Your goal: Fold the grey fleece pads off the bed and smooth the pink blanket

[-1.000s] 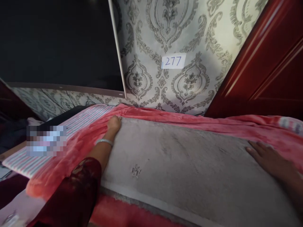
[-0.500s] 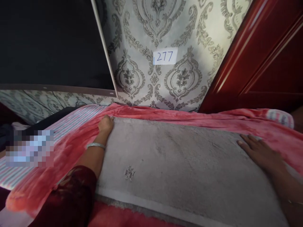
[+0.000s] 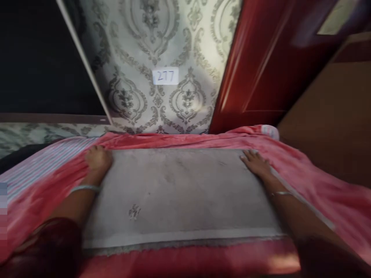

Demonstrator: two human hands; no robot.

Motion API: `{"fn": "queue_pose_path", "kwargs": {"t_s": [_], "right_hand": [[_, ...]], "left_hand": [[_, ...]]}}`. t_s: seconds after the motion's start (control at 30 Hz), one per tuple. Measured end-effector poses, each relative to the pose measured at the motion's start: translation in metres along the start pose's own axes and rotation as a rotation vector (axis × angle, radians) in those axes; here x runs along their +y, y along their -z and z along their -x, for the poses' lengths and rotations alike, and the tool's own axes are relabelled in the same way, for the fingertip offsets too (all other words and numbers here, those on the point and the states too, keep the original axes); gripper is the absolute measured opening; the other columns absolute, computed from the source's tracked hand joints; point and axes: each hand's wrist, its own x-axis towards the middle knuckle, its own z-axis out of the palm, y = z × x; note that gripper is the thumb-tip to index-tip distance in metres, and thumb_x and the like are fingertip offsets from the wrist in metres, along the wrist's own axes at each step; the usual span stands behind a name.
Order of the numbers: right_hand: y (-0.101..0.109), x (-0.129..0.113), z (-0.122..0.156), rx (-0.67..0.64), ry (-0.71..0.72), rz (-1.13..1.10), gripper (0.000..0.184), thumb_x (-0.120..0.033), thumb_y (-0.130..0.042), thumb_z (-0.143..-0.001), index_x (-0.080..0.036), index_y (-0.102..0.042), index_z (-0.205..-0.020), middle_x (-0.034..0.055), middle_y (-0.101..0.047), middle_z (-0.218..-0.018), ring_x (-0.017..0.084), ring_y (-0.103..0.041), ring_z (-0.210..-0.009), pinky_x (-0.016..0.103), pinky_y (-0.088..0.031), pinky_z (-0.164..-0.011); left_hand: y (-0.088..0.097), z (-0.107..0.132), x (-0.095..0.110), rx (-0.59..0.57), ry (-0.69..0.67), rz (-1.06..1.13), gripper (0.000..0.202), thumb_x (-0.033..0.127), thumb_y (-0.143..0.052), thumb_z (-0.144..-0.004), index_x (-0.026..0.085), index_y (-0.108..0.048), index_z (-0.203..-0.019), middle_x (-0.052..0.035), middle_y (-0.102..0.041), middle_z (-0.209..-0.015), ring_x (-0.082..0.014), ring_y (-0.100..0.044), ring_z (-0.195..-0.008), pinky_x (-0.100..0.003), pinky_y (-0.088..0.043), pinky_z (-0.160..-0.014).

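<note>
Head camera view, blurred, looking down over a grey mat (image 3: 179, 193) that lies flat on a pinkish-red fleece blanket (image 3: 304, 181). The mat is a long rectangle with a pale border along its near edge, and the blanket shows on every side of it. The left hand (image 3: 97, 159) sits at the mat's far left corner, fingers curled down where mat meets blanket; whether it grips the edge cannot be told. The right hand (image 3: 256, 164) rests on the far right corner, palm down, fingers spread flat, holding nothing. Each wrist wears a thin silver bangle (image 3: 85, 188). A striped sheet (image 3: 43, 164) shows beyond the blanket on the left. Behind stands grey damask wallpaper (image 3: 185, 34) bearing a small paper label (image 3: 165, 76) marked 277, with a dark screen (image 3: 34, 58) to the left and a glossy red door (image 3: 261, 69) to the right.
</note>
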Motion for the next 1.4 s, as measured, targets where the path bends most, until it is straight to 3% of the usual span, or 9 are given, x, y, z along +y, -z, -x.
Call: {"fn": "queue_pose_path", "kwargs": {"t_s": [0.07,0.13,0.2,0.3,0.5,0.6,0.87,1.23,1.4], "right_hand": [[0.009,-0.018,0.009,0.003,0.06,0.023,0.064,-0.051,-0.021,-0.103,-0.023,-0.04,-0.157,0.0118,-0.032,-0.164,0.034,-0.025,-0.152,0.07,-0.024,-0.115],[0.013,-0.037,0.014,-0.01,0.205,0.016,0.062,-0.052,-0.023,-0.104,-0.026,-0.036,-0.159,0.0093,-0.028,-0.166,0.031,-0.021,-0.154,0.067,-0.017,-0.119],[0.014,-0.05,0.015,-0.063,0.272,-0.026,0.064,-0.055,-0.024,-0.104,-0.029,-0.03,-0.161,0.0078,-0.022,-0.168,0.03,-0.019,-0.155,0.064,-0.016,-0.121],[0.013,-0.046,0.007,-0.102,0.295,-0.061,0.065,-0.057,-0.024,-0.104,-0.03,-0.027,-0.162,0.0053,-0.017,-0.17,0.029,-0.015,-0.156,0.061,-0.016,-0.122],[0.009,0.012,-0.022,-0.058,0.139,-0.073,0.065,-0.057,-0.023,-0.104,-0.028,-0.03,-0.161,0.006,-0.019,-0.169,0.029,-0.016,-0.155,0.06,-0.02,-0.121],[0.001,0.024,-0.03,-0.015,0.121,-0.108,0.066,-0.059,-0.023,-0.103,-0.029,-0.032,-0.16,0.006,-0.021,-0.169,0.029,-0.017,-0.155,0.062,-0.021,-0.12],[-0.004,0.022,-0.029,-0.01,0.111,-0.098,0.066,-0.057,-0.023,-0.103,-0.027,-0.033,-0.16,0.0054,-0.021,-0.169,0.028,-0.016,-0.155,0.06,-0.019,-0.122],[-0.009,0.025,-0.022,0.082,0.122,-0.071,0.062,-0.053,-0.025,-0.103,-0.027,-0.042,-0.156,0.0077,-0.03,-0.166,0.029,-0.025,-0.152,0.062,-0.026,-0.118],[0.009,-0.008,0.004,0.061,0.041,-0.097,0.063,-0.051,-0.018,-0.103,-0.026,-0.046,-0.154,0.0133,-0.035,-0.163,0.04,-0.031,-0.147,0.076,-0.023,-0.111]], "left_hand": [[0.001,0.007,0.017,0.004,-0.268,0.004,0.053,0.036,-0.043,-0.093,0.01,-0.056,-0.138,-0.0211,-0.054,-0.146,-0.0425,-0.048,-0.137,-0.058,-0.041,-0.111],[-0.003,0.019,0.038,-0.124,-0.529,0.014,0.06,0.044,-0.039,-0.093,0.017,-0.052,-0.145,-0.0139,-0.049,-0.154,-0.0369,-0.04,-0.145,-0.055,-0.034,-0.119],[-0.012,0.033,0.057,-0.28,-0.664,-0.004,0.067,0.049,-0.035,-0.092,0.019,-0.048,-0.15,-0.0114,-0.043,-0.16,-0.0333,-0.033,-0.151,-0.054,-0.027,-0.123],[-0.026,0.049,0.071,-0.407,-0.649,-0.031,0.071,0.049,-0.029,-0.092,0.019,-0.042,-0.155,-0.011,-0.034,-0.165,-0.0319,-0.026,-0.154,-0.058,-0.021,-0.123],[-0.034,0.051,0.068,-0.422,-0.588,-0.055,0.07,0.049,-0.023,-0.093,0.027,-0.038,-0.158,-0.002,-0.028,-0.167,-0.0224,-0.022,-0.156,-0.049,-0.017,-0.126],[-0.032,0.05,0.069,-0.455,-0.562,-0.071,0.07,0.049,-0.023,-0.093,0.026,-0.037,-0.158,-0.0008,-0.025,-0.168,-0.0211,-0.019,-0.157,-0.046,-0.016,-0.126],[-0.034,0.048,0.064,-0.484,-0.565,-0.009,0.067,0.048,-0.037,-0.093,0.029,-0.037,-0.158,-0.0008,-0.025,-0.168,-0.0242,-0.019,-0.156,-0.047,-0.016,-0.126],[-0.029,0.057,0.069,-0.502,-0.601,-0.042,0.068,0.05,-0.033,-0.098,0.023,-0.03,-0.161,-0.0081,-0.02,-0.17,-0.0266,-0.018,-0.157,-0.05,-0.014,-0.126],[-0.016,0.062,0.077,-0.487,-0.597,-0.043,0.065,0.048,-0.033,-0.1,0.021,-0.033,-0.159,-0.0123,-0.025,-0.169,-0.0288,-0.021,-0.156,-0.052,-0.018,-0.124]]}}
